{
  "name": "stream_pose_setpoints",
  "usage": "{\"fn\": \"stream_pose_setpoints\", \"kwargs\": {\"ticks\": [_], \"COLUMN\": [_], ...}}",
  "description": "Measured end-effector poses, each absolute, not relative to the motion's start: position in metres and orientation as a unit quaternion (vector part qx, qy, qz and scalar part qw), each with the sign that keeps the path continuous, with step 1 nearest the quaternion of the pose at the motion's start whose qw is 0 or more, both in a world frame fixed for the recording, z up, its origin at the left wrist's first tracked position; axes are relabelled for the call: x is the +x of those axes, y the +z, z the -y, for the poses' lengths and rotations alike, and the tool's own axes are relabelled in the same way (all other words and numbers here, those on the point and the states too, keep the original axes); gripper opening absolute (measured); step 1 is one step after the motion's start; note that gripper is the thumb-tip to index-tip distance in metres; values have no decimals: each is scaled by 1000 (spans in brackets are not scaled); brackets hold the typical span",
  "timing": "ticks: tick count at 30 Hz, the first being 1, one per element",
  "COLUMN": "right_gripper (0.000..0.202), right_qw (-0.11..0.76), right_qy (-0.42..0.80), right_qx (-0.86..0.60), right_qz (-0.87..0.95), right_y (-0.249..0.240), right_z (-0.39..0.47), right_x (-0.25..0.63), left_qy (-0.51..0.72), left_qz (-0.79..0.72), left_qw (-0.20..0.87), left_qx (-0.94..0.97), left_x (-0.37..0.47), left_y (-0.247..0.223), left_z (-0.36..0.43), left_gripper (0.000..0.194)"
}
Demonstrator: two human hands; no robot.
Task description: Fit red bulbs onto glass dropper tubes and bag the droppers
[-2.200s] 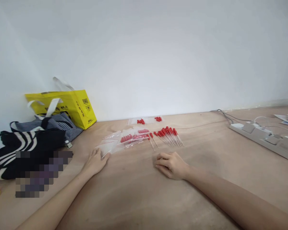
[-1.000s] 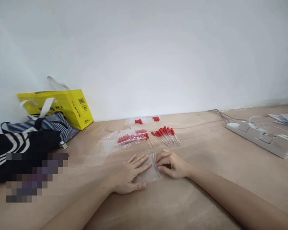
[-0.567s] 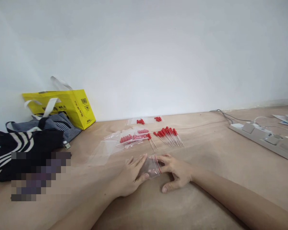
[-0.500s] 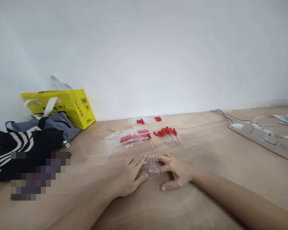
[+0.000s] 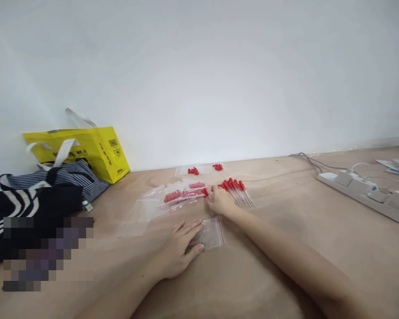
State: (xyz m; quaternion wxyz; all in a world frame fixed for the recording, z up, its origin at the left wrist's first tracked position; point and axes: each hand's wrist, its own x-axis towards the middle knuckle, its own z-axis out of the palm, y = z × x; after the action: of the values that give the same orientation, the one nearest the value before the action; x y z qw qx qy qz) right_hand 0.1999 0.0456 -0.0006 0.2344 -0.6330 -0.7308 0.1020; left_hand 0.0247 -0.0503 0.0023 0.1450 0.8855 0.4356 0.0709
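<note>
My left hand (image 5: 182,248) lies flat, fingers stretched out, over the left part of a clear zip bag (image 5: 214,235) with a red seal line. My right hand (image 5: 221,201) is farther out, its fingers bent down over the thin stems of a couple of red-bulbed droppers (image 5: 205,192). The hand hides these stems and what its fingertips hold, if anything. Just to its right, several more red-bulbed droppers (image 5: 235,186) lie in a fan. Left of it are clear bags with red-bulbed droppers (image 5: 173,196) inside.
Against the wall lies another clear bag with red bulbs (image 5: 193,171). A bare clear bag (image 5: 136,217) is at left. A yellow bag (image 5: 103,153), a striped bag (image 5: 89,177) and black cloth (image 5: 53,199) fill the far left. A power strip (image 5: 362,195) with cables is at right.
My right hand has left the zip bag's sealed edge and moved forward to the droppers. My left hand has stayed on the bag. The view has shifted slightly.
</note>
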Motion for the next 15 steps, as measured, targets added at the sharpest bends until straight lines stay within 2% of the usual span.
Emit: {"fn": "stream_pose_setpoints", "kwargs": {"ticks": [6,15], "right_gripper": [28,23], "right_qw": [197,195], "right_qy": [111,123], "right_qx": [-669,-678], "right_qz": [708,698], "right_y": [-8,-9], "right_z": [-56,-48], "right_x": [189,222], "left_qy": [80,77], "left_qz": [-429,-434], "left_qw": [152,152], "left_qx": [887,885], "left_x": [22,24], "left_y": [1,2], "left_z": [49,49], "left_gripper": [48,48]}}
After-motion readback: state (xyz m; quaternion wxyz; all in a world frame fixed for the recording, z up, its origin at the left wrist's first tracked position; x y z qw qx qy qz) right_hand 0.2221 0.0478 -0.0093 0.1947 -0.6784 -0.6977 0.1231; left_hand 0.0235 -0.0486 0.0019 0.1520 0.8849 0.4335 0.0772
